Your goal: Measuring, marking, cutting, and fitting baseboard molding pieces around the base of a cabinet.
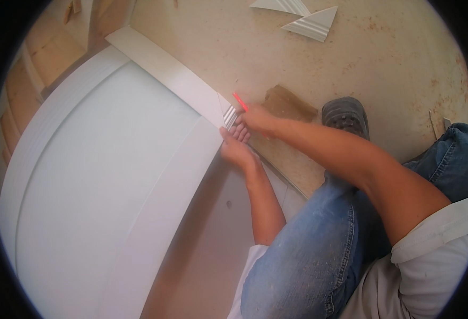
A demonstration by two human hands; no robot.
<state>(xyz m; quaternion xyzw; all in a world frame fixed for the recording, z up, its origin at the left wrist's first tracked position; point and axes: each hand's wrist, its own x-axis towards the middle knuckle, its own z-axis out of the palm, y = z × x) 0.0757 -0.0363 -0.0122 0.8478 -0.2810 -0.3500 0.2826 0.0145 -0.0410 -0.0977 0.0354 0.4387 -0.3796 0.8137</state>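
A white framed panel [106, 143] fills the left side, with a white flat board [170, 80] lying along its far edge. At their shared corner sits a short ridged piece of white moulding [231, 116]. My left hand [237, 149] is closed at that corner, thumb on top and fingers curled round the moulding's near end. Just beyond it, my right hand [260, 121] grips a red pencil [239, 101], which points up and away from the moulding. The right fingers partly hide the moulding's right end.
Two triangular moulding offcuts [311, 24] lie on the dusty floor [398, 58] at the far side. A brown scrap [290, 103] rests beside my dark shoe [345, 114]. My jeans-clad leg [303, 239] is close on the right. Wooden pieces [48, 53] stand at upper left.
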